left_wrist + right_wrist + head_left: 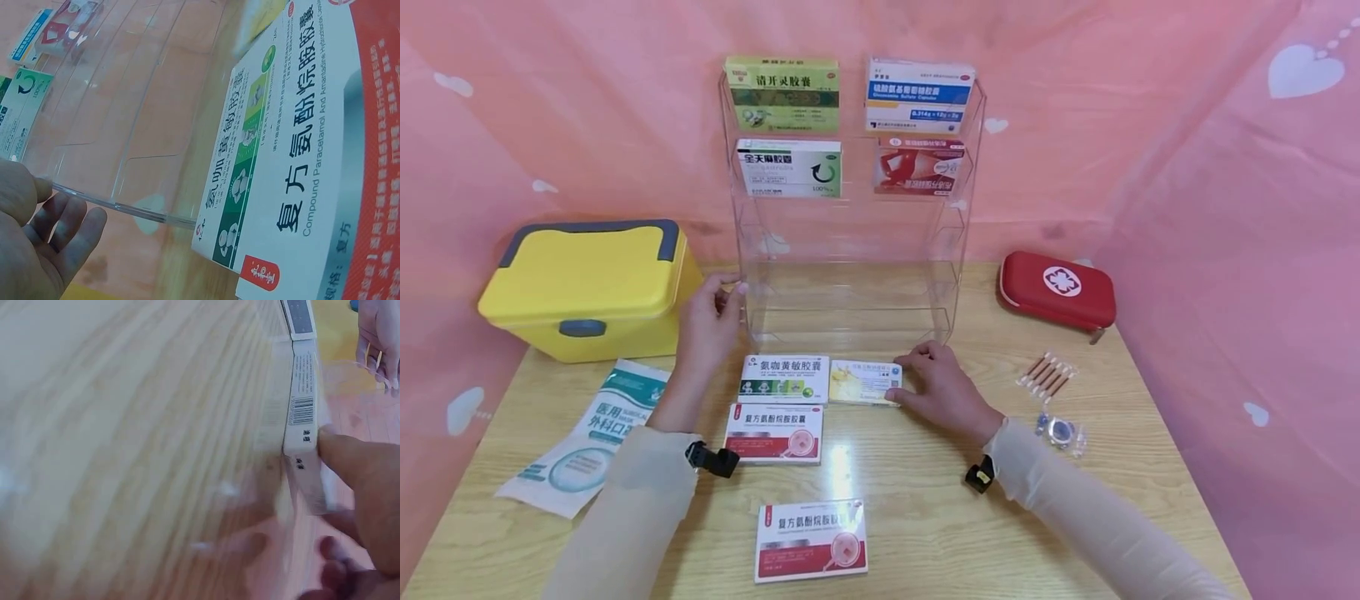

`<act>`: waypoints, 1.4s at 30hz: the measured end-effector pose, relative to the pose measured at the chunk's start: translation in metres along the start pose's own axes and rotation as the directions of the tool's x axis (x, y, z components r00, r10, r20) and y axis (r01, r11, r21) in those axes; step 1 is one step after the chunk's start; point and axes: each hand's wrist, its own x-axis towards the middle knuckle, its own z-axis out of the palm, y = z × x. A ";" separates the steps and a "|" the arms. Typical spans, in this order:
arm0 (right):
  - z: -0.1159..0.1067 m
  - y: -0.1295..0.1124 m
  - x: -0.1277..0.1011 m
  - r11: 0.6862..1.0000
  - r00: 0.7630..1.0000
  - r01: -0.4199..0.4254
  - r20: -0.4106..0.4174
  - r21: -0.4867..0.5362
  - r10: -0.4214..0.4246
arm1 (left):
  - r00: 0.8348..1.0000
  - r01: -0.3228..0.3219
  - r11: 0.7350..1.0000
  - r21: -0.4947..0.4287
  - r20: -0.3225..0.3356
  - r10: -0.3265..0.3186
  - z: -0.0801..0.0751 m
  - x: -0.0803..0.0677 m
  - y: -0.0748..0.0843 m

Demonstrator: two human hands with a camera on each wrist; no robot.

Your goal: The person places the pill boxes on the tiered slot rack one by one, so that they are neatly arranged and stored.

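A clear tiered display rack stands upright on the table. My left hand pinches its left side edge between thumb and fingers; the left wrist view shows the thumb at that edge. In front of the rack, my right hand holds the right end of a white-and-yellow medicine box lying flat. Touching that box on its left is a white-and-green medicine box. Below lies a red-and-white medicine box, and a second red-and-white box lies nearer to me.
Several medicine boxes, including a green one, fill the rack's upper tiers. On the left are a yellow case and a mask packet. A red first-aid pouch, several swabs and a small wrapped roll lie right.
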 end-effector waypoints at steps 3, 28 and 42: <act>-0.001 0.000 0.003 1.000 0.995 -0.003 -0.099 0.015 0.005 | 1.000 0.001 1.000 -0.001 -0.004 -0.001 -0.001 0.002 0.000; -0.033 -0.019 0.020 0.915 0.974 0.119 -0.225 0.385 -0.032 | 1.000 -0.011 1.000 -0.009 -0.006 0.011 0.000 0.002 -0.004; -0.115 -0.095 0.186 0.930 0.952 0.194 -0.289 0.313 -0.101 | 0.999 -0.033 0.999 -0.006 -0.010 0.032 0.001 0.004 -0.006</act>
